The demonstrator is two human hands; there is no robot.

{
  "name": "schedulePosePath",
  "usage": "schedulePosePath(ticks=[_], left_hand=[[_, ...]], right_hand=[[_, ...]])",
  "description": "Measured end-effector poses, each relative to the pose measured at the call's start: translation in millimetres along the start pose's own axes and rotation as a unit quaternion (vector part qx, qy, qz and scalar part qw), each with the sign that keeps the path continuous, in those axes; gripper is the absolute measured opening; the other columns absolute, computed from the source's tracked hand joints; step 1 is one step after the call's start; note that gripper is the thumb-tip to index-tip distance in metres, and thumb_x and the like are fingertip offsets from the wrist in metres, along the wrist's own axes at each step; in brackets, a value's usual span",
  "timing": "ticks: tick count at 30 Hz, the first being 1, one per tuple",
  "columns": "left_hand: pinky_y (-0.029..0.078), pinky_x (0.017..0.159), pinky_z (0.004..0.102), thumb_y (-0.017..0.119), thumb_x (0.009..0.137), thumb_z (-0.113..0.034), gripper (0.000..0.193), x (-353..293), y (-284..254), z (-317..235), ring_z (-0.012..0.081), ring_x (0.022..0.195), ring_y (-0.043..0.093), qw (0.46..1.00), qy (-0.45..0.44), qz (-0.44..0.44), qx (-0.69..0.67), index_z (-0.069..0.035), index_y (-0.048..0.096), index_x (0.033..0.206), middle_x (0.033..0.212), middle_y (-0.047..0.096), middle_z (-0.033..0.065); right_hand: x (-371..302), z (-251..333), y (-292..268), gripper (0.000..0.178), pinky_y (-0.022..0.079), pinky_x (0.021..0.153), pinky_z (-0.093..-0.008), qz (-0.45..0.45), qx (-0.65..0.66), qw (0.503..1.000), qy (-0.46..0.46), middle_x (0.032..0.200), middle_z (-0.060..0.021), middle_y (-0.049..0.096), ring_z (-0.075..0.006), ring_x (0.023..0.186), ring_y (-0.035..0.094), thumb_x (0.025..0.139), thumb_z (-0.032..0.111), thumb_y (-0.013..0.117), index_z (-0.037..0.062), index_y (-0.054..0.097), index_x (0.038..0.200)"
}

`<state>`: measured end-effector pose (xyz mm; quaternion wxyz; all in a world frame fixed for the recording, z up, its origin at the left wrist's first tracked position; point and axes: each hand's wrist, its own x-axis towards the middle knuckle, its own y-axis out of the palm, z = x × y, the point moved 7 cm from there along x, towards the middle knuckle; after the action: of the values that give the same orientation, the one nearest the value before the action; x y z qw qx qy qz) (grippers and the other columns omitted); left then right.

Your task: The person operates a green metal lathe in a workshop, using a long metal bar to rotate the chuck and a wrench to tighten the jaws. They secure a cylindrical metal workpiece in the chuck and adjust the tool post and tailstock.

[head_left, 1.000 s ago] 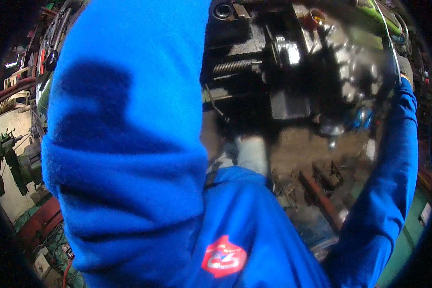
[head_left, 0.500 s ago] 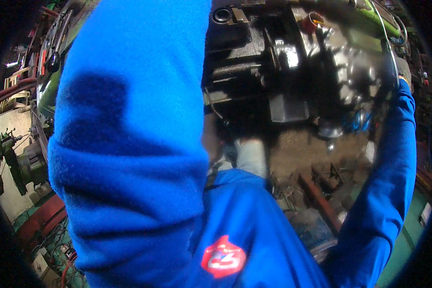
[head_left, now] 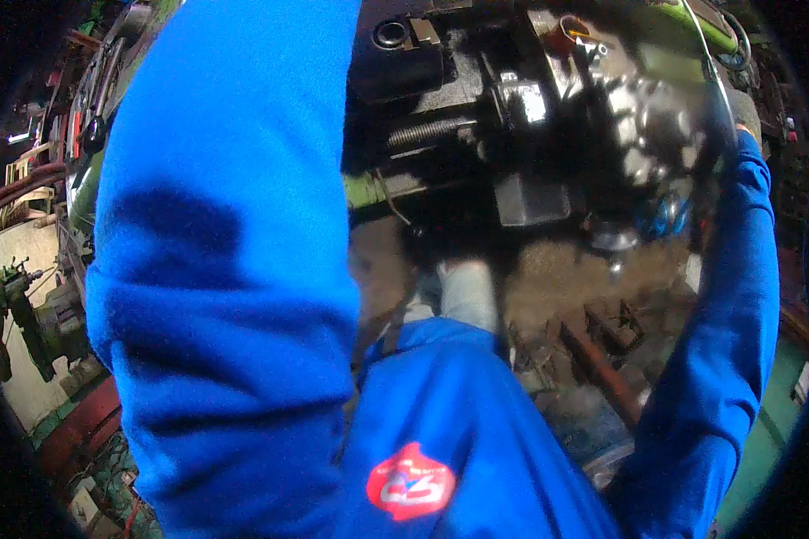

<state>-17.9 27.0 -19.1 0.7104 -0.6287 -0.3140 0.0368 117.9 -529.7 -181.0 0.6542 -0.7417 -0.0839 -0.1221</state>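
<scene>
My left arm, in a blue sleeve (head_left: 225, 359), fills the left half and reaches up past the top edge, so my left hand is out of sight. My right arm stretches forward along the right side. At its end my right hand (head_left: 744, 111) shows as a small grey shape, perhaps gloved, beside a thin pale rod or cable (head_left: 712, 67). Its fingers are too dark and small to make out. Between my arms lies a dark, oily machine resembling a lathe, with a threaded screw (head_left: 431, 131), a grey block-shaped cover (head_left: 532, 199) and a round metal handwheel (head_left: 613, 235).
A reddish cup (head_left: 568, 38) with a yellow-handled thing in it stands on the machine. Near it, a dark ring (head_left: 390, 35) lies at the top. Blue tangled material (head_left: 667, 217) hangs by the handwheel. A rusty metal bar (head_left: 602, 373) lies on the floor at the right.
The left sleeve has shifted left, uncovering more of the machine, including a green part. The machine sits slightly left in view. My right arm stays stretched out, its hand a little higher.
</scene>
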Motion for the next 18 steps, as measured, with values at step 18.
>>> schedulePosePath(ticks=[18], left_hand=[[0.059,0.095,0.0499,0.063,0.097,-0.041,0.035,0,-1,-1,0.0323,0.113,0.077,0.999,0.036,-0.025,0.003,-0.018,0.084,0.114,0.118,0.08,0.0125]], right_hand=[[-2,8,-10,0.043,0.062,0.096,-0.0437,0.004,0.005,1.0,0.017,0.129,-0.0234,0.075,-0.0361,0.117,0.075,0.098,0.038,0.072,0.0102,0.076,0.13]])
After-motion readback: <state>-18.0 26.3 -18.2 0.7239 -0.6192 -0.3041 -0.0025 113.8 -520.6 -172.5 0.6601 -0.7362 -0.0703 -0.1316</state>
